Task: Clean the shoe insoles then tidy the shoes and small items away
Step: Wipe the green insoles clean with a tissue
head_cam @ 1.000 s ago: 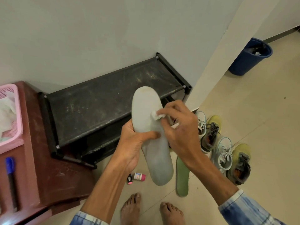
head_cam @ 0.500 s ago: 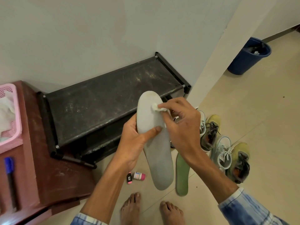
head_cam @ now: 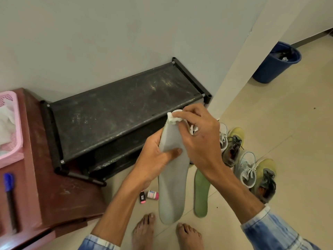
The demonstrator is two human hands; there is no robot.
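The pale grey foam insole (head_cam: 172,177) is up in the air, held lengthwise, its toe end far and its heel hanging near, above the floor (head_cam: 288,141). The left hand (head_cam: 155,159) is clamped round its middle with the thumb laid across the face. I read that as a brace, so the soft foam won't fold under pressure. The right hand (head_cam: 200,138) pinches a white wad of tissue (head_cam: 173,118) and presses it on the very tip of the toe end, so this looks like the wiping step, worked at the far edge.

Just right of it a flat green insole (head_cam: 201,192) lies on the floor, probably waiting its turn. Further right stand the white lace-up trainers (head_cam: 246,169) and yellow-olive trainers (head_cam: 266,168), lined up side by side, not yet put away. Near the heel, to the left, lie a small pink-capped bottle (head_cam: 152,194) and a tiny black-and-pink item (head_cam: 142,197) — loose things left to tidy.

Behind the hands sits the black two-tier shoe rack (head_cam: 117,109), its top dusty. On the left is a brown wooden bench (head_cam: 54,186) carrying a pink plastic basket (head_cam: 12,141) and a blue-capped marker pen (head_cam: 9,192). A blue bin (head_cam: 275,64) stands far right. The person's bare feet (head_cam: 144,230) are planted close to the bottle — a step could kick it.
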